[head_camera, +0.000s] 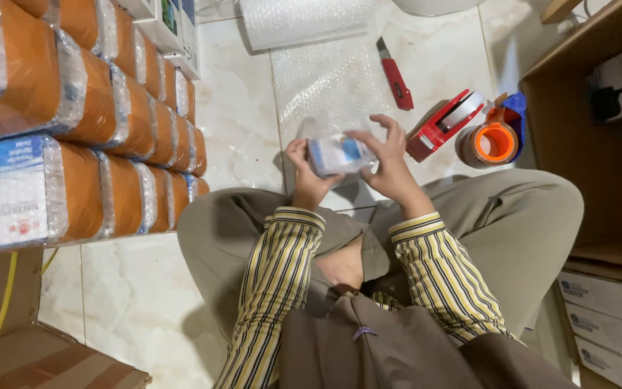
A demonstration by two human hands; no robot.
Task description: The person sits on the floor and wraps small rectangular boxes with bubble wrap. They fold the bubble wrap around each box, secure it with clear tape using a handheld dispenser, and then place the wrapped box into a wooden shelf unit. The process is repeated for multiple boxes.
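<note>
Bubble-wrapped and held at mid-frame, a small white-and-blue box (338, 155) sits between both hands just above the person's crossed legs. Left hand (305, 173) grips its left end, fingers curled around the edge and thumb up against the side; right hand (389, 162) clasps the right end with fingers spread and arched over the top. Striped yellow-and-dark sleeves (282, 266) run down from the wrists toward the lower middle of the frame, over khaki trousers (520, 216). Just behind the box, a sheet of bubble wrap (325, 83) lies flat on the pale marble floor (232, 101), unrolled from a roll (300, 20) at the top edge. Right of the sheet lies a red utility knife (395, 75), and below it, near the right hand, a red tape dispenser (444, 124) beside an orange-cored tape roll (494, 142). Filling the upper left are stacked rows of orange boxes wrapped in bubble wrap (102, 122). Brown cardboard cartons (8, 317) sit in the lower left, and white boxes (606, 302) are stacked at the lower right under a wooden shelf (592, 144).
</note>
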